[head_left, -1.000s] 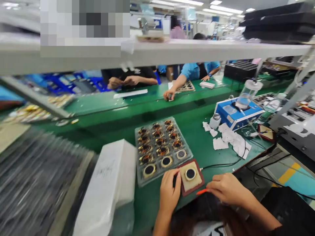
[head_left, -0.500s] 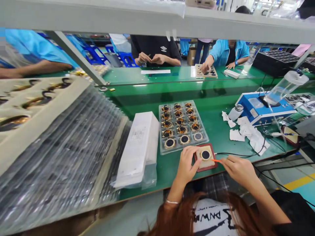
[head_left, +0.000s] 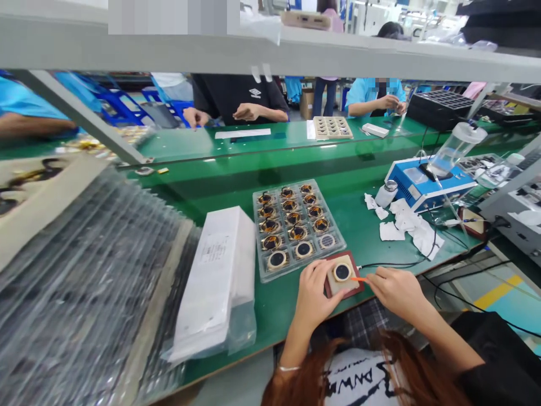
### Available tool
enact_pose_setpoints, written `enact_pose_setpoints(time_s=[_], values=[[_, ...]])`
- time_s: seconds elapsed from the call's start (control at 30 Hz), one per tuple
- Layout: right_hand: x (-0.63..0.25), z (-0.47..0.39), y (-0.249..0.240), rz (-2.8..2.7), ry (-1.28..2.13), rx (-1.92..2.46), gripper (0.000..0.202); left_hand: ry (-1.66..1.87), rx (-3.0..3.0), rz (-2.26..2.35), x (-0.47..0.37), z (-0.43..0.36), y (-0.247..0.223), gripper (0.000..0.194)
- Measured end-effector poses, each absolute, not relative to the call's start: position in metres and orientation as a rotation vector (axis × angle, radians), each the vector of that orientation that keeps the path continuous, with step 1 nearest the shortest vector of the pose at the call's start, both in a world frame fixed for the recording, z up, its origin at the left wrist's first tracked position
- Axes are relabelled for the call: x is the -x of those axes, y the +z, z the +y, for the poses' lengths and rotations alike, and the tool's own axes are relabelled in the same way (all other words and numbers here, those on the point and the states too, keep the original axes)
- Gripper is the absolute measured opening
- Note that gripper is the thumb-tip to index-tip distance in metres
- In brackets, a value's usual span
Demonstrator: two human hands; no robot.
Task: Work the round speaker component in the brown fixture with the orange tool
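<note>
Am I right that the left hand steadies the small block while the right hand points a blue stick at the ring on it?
Not quite: the stick is orange, as the head view shows. The left hand does steady the block, and the right hand points the stick at the ring.

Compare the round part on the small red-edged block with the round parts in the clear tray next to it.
The round part on the block sits alone on a beige pad, steadied by the left hand, with the right hand bringing an orange tool to it. The round parts in the clear tray lie untouched in rows, many showing copper windings. Both kinds are ring-shaped with dark centres.
</note>
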State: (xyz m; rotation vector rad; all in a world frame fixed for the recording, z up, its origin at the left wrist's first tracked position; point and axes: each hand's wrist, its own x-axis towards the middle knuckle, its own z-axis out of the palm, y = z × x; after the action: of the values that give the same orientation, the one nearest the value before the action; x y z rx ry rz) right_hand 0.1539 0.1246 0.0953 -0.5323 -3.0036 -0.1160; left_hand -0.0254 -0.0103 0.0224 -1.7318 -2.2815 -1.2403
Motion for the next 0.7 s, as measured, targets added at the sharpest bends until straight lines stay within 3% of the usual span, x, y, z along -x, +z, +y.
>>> enact_pose_setpoints(time_s=[0.5,0.7], values=[[-0.154,0.120,0.116,-3.028,-0.076,0.624,0.023,-1.277,1.722,-2.159,0.028,-0.010,0.024,0.061],[-0.172,0.121,0.124,-2.584,0.242,0.275,0.023,-1.531,1.712,-1.904,0.018,-0.018,0.052,0.026]])
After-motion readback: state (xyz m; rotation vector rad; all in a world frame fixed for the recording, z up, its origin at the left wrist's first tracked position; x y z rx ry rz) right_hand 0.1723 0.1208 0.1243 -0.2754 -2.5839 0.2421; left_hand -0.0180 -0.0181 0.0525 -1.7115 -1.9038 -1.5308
